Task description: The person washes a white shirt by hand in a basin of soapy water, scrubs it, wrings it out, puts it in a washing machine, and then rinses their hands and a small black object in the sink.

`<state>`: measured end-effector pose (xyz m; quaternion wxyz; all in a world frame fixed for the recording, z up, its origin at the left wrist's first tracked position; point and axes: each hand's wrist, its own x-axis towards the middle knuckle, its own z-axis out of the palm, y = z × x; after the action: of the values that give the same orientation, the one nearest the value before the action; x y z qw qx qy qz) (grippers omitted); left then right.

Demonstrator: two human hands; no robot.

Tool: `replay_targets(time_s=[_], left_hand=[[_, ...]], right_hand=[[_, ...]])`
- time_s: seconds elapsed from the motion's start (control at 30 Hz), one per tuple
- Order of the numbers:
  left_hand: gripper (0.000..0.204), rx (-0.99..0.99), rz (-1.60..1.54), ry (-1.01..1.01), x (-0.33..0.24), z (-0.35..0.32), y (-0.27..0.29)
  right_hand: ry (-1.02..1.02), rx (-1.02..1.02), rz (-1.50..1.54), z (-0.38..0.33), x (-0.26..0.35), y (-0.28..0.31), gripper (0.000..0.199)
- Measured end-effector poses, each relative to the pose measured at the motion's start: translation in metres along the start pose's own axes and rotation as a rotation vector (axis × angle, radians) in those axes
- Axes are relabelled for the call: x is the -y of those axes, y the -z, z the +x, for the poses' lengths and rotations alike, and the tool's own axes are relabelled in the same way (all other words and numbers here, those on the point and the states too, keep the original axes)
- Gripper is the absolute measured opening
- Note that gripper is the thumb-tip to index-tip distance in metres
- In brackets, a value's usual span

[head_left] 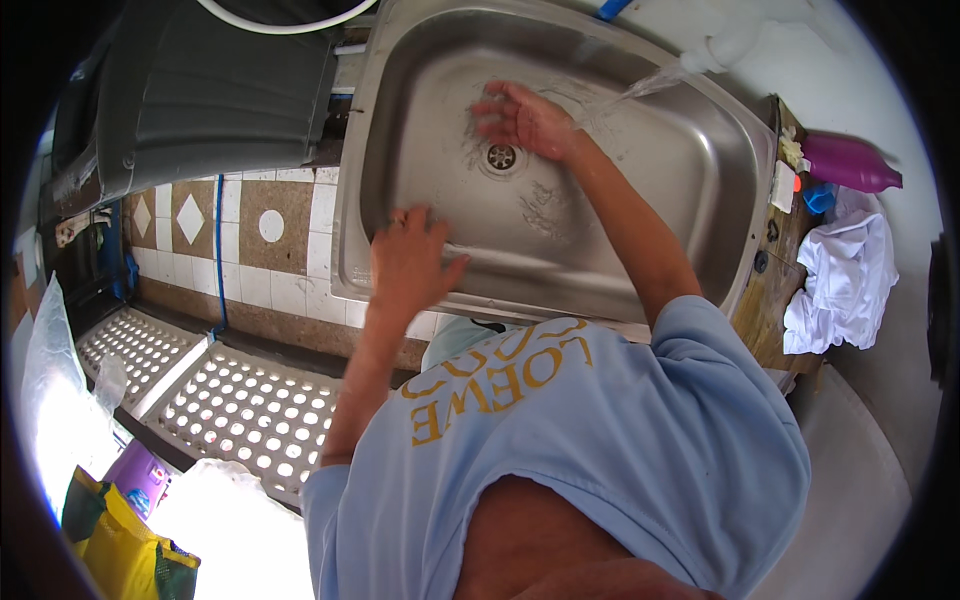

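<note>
A stainless steel sink (640, 170) lies in front of me, its bottom wet around the round drain strainer (501, 157). Water streams from a white tap (722, 50) at the far right into the basin. My right hand (527, 120) reaches over the basin beside the drain, fingers stretched out and slightly curled, holding nothing. At the near left rim, my left hand (412, 258) rests over the sink's edge with its fingers apart. There is a ring on one of its fingers, and nothing is in its grasp.
Right of the sink, a wooden ledge (762, 320) bears a white cloth (845, 270), a purple bottle (850, 163) and a small blue object (819, 198). A dark grey plastic tub (220, 100) stands at the left. Perforated grey panels (250, 408) and a yellow bag (120, 540) are lower left.
</note>
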<state>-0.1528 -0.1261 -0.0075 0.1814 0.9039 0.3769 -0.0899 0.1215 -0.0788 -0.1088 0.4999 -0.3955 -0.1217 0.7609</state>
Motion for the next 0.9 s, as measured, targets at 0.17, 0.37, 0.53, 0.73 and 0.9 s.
replay_targets(time_s=[0.17, 0.37, 0.53, 0.73, 0.9], left_hand=[[0.076, 0.019, 0.262, -0.037, 0.035, 0.09, -0.034], [0.071, -0.428, 0.199, 0.032, -0.001, 0.183, -0.067], [0.063, -0.384, 0.154, -0.074, -0.079, 0.226, -0.089], [0.062, -0.301, 0.092, -0.566, -0.165, 0.228, -0.105], [0.061, -0.161, 0.073, -0.849, -0.183, 0.183, -0.118]], right_hand=[[0.235, -0.1, 0.796, 0.02, -0.028, -0.006, 0.033], [0.204, -0.055, 1.062, -0.023, 0.003, 0.012, 0.025], [-0.018, 0.171, 0.43, -0.076, 0.061, 0.029, 0.02], [0.46, -0.767, -0.695, -0.162, 0.097, 0.188, 0.029], [-0.008, -0.857, -1.763, -0.231, 0.016, 0.156, 0.03]])
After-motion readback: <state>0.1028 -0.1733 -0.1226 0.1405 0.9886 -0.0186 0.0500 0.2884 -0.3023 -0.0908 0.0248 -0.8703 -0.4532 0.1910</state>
